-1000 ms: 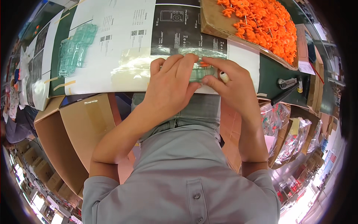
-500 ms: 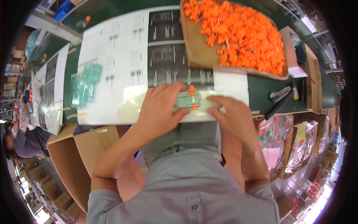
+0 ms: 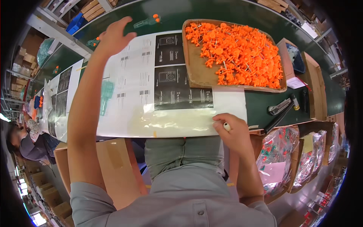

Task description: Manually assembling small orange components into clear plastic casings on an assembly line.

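Observation:
My left hand (image 3: 116, 36) is stretched out to the far left over the table, fingers spread and nothing in them. Just right of its fingertips lies a translucent green toy car body (image 3: 143, 23) with orange wheels at one end. Another green piece with orange (image 3: 93, 42) sits partly behind that hand. Close to the sheet's front edge, my right hand (image 3: 235, 130) is closed around a small white round-ended stick (image 3: 227, 126), the rest of which the fingers hide. Clear green plastic bodies (image 3: 107, 94) rest on the printed sheet (image 3: 181, 123), right of my left forearm.
A cardboard tray (image 3: 200, 72) heaped with orange wheel pieces (image 3: 242, 53) stands at the back right. Right of it are a stapler (image 3: 280, 107), a black-handled tool (image 3: 278, 119) and open boxes (image 3: 314, 81). Bagged parts (image 3: 278, 155) fill cartons below the table. Another person (image 3: 32, 142) sits far left.
My left hand has let go of the green car body and swung to the far left; the body now lies on the far table. My right hand has curled closed, showing the white stick.

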The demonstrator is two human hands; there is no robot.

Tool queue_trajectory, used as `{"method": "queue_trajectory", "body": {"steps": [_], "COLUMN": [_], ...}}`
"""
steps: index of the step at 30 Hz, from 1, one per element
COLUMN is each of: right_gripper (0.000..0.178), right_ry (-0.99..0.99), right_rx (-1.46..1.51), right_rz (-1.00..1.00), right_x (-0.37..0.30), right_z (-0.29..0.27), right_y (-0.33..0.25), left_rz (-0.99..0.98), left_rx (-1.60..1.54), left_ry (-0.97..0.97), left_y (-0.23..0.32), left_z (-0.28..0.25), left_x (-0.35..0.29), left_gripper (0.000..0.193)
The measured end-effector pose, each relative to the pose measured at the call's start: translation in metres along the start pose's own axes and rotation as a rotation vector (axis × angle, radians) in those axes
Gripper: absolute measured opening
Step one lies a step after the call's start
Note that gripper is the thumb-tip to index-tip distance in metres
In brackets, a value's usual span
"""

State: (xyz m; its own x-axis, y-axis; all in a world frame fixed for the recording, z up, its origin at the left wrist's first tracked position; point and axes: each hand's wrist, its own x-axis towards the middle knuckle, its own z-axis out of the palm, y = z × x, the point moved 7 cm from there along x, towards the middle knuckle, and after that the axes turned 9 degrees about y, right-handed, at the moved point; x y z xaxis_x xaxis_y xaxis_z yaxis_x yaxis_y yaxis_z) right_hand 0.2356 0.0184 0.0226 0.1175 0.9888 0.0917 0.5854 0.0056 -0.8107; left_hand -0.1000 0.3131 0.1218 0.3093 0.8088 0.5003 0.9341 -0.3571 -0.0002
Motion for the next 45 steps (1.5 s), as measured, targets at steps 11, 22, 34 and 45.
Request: {"method": "queue_trajectory", "body": {"steps": [11,22,34,45], "right_gripper": [0.016,0.016,0.017,0.025], "right_ry": [-0.114,-0.012,0.008,0.153], "right_rx": [0.207,0.046,0.052,-0.558], "right_rz": [0.105,0.011,0.111,-0.275], "right_x": [0.014,0.004,0.012,0.125], "right_z": [-0.002,0.001,-0.009,-0.019], "right_y": [0.016,0.009,-0.001,-0.052], "left_rz": [-0.381,-0.321,0.226,0.258], "left_rx": [-0.087,0.167,-0.371,-0.506], "left_ry": [-0.273,-0.173,0.159,-0.154], "left_y": [-0.141,-0.044,0.151,0.226], "left_z": [-0.050,-0.049,-0.089,-0.038], "left_x": [-0.195,-0.192,-0.186,-0.232], "left_gripper": [0.051,0.047,0.041,0.041]}}
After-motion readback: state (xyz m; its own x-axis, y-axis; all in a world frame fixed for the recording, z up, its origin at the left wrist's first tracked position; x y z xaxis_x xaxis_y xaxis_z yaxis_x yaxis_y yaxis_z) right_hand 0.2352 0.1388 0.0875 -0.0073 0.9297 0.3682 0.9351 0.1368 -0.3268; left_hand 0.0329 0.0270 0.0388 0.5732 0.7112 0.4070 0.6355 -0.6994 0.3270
